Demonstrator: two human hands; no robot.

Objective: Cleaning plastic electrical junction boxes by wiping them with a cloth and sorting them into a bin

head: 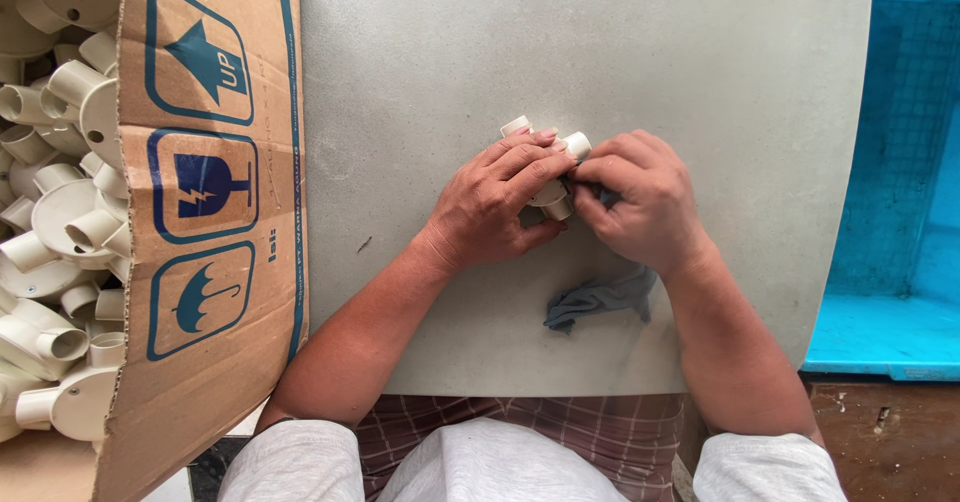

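Grey counter (600, 42): bare across the upper half of the frame, its right edge beside one blue bin (900, 262). One cream plastic pipe fitting (548, 194) at centre, grasped in the left hand (495, 202) with fingers (530, 167) curled over it. Right hand (640, 197), fingers clenched, presses one grey cloth (600, 297) against the fitting; the cloth's tail lies below. One open cardboard box (210, 162), left edge, holds many like fittings (60, 222), too heaped to count.
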